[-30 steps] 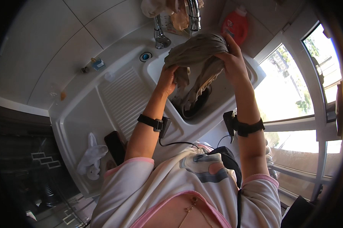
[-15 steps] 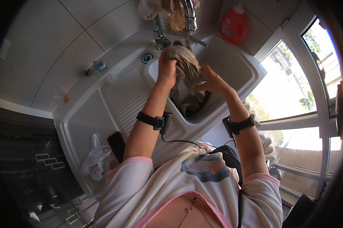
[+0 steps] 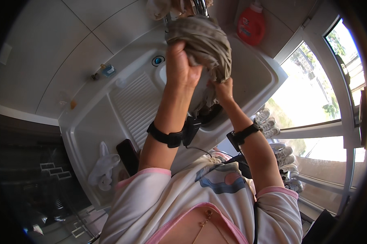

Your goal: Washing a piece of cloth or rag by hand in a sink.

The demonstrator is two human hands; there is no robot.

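A bunched beige-grey garment (image 3: 208,42) is raised over the sink basin (image 3: 252,73), covering most of the tap. My left hand (image 3: 181,65) is closed on its left side, the thumb showing and the fingertips hidden in the folds. Lower and to the right, my right hand (image 3: 223,89) grips the garment's lower end, with its fingers partly hidden. Some cloth trails down beneath the hands toward a dark, wet-looking piece of fabric (image 3: 212,115) in the basin.
A ribbed washboard (image 3: 136,105) lies left of the basin. Farther left are a dark phone (image 3: 127,156) and white cloth (image 3: 104,168). A red detergent bottle (image 3: 251,25) stands at the back right, and a small blue bottle (image 3: 107,70) on the ledge. Several shoes (image 3: 283,154) line the window side.
The garment has been lifted higher, up in front of the tap. My left hand rose with it, and my right hand moved in from open beside the cloth to gripping its lower end.
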